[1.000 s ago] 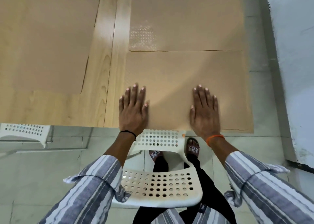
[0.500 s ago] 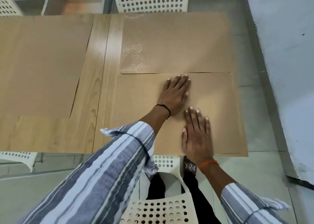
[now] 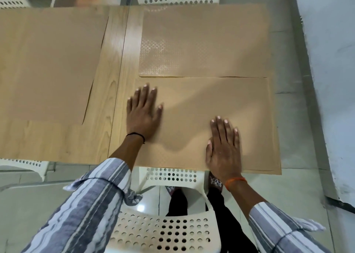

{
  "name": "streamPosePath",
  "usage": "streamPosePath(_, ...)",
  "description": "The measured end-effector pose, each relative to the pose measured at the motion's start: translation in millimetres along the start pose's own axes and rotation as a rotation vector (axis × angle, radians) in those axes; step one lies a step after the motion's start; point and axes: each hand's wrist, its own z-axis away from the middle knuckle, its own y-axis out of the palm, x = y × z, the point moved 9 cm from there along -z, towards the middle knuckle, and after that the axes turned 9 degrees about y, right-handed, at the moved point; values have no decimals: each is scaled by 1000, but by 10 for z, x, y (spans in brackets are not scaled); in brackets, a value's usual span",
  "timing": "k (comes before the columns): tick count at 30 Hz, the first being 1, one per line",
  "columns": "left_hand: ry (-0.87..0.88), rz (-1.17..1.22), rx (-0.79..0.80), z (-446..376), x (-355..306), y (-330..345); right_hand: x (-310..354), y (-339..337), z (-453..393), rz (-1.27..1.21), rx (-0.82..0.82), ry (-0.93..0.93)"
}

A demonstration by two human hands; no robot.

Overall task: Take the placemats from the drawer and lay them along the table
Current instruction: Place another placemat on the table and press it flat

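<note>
Left hand (image 3: 143, 112) and right hand (image 3: 223, 147) both flat, fingers extended, gripping nothing; near placemat (image 3: 211, 103) lies beneath both palms on the table (image 3: 113, 91); far placemat (image 3: 207, 41) just beyond the fingertips.

Half a second ago the left hand (image 3: 144, 111) lay near the middle of the near placemat (image 3: 211, 107), close above the right hand; it has since slid out to the mat's left edge, fingers flat and spread. The right hand (image 3: 223, 147) has shifted toward the mat's right part, palm down at the near edge. A second ago both hands lay level, side by side.
</note>
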Motion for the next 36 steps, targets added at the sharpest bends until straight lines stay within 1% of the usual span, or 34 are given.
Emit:
streamPosePath(5,-81,31,-15,99,289,-78,-7,24,0,8,-2,4)
streamPosePath(7,-129,65,-11,140,269,-87,-9,23,5,5,-2,8)
streamPosePath(9,-147,75,-30,268,85,-86,1,11,5,6,-1,7)
streamPosePath(10,-109,78,-33,375,-88,-61,5,5,4,6,1,7)
streamPosePath(12,24,72,3,650,-474,84,3,-1,11,-2,5,13)
streamPosePath(14,93,32,45,879,-627,217,4,7,11,-5,9,18)
streamPosePath(18,18,11,26,912,-259,137,-1,12,9,-10,0,13)
streamPosePath(21,30,5,34,901,-36,47,6,1,15,-12,-9,1)
streamPosePath(25,87,23,38,867,56,-48,26,-6,16,-14,1,0)
streamPosePath(28,39,79,2,824,62,-184,133,-98,24,-15,0,26)
streamPosePath(29,56,82,4,830,-1,-201,232,-138,55,-25,-13,30)
streamPosePath(31,157,60,45,887,-202,-141,544,-186,164,-56,-45,-13)
streamPosePath(33,259,25,94,998,-353,-6,885,-77,309,-51,-13,-97)
streamPosePath(35,304,-10,96,1084,-355,85,1000,81,432,-15,26,-124)
streamPosePath(36,305,-17,87,1094,-328,94,932,113,457,-14,28,-97)
